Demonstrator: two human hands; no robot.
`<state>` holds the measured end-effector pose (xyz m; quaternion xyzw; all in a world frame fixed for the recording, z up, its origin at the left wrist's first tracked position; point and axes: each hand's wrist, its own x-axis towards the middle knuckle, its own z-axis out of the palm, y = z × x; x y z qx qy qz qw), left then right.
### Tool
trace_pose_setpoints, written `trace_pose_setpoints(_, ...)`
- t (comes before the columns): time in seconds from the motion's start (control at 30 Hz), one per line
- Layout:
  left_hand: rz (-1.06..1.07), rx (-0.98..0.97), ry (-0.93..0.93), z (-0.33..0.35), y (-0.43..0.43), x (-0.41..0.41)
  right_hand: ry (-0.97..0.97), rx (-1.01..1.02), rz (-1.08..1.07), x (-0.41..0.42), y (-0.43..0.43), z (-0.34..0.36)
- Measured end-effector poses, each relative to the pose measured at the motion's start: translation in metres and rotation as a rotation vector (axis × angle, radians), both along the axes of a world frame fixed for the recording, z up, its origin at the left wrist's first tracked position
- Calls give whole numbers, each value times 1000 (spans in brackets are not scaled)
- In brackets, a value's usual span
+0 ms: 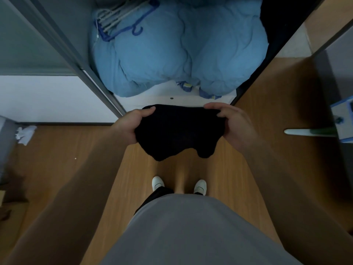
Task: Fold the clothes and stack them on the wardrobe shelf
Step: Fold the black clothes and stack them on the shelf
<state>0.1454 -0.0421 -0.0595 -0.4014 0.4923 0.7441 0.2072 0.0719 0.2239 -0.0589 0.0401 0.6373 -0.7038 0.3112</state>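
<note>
Holding a bunched black garment (177,131) in the head view, just short of the front edge of the white wardrobe shelf (152,99) and above the wooden floor (219,169). Gripped at its left end by the left hand (131,123), thumb on top and fingers curled under. Gripped at its right end by the right hand (235,123), likewise pinched between thumb and curled fingers. Sagging in two lobes between the hands. Piled on the shelf, behind its front edge: a puffy blue quilt (181,54), with blue and white hangers (118,20) lying on its far left part. Nearer the camera than the shelf edge: two white shoes (158,183) and a grey shirt (181,226). Left of the shelf, on the floor: crumpled white paper (25,133).
</note>
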Motion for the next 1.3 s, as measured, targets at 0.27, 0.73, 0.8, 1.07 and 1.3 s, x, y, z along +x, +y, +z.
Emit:
trace_pose_setpoints(0.27, 0, 36, -48, -3, -1, -2, 550, 518, 569, 2, -16, 10)
trace_pose_setpoints(0.73, 1, 32, 233, -1, -20, 2, 628, 457, 647, -9, -23, 27)
trace_pose_setpoints(0.8, -11, 114, 416, -6, -28, 10, 401, 258, 476, -7, -26, 32)
trace_pose_setpoints(1.07, -99, 72, 586, -33, -6, 12, -27, -123, 133, -4, -43, 39)
trace_pose_setpoints(1.3, -175, -30, 471, -53, -5, -4, -149, -260, 154, 3, -54, 38)
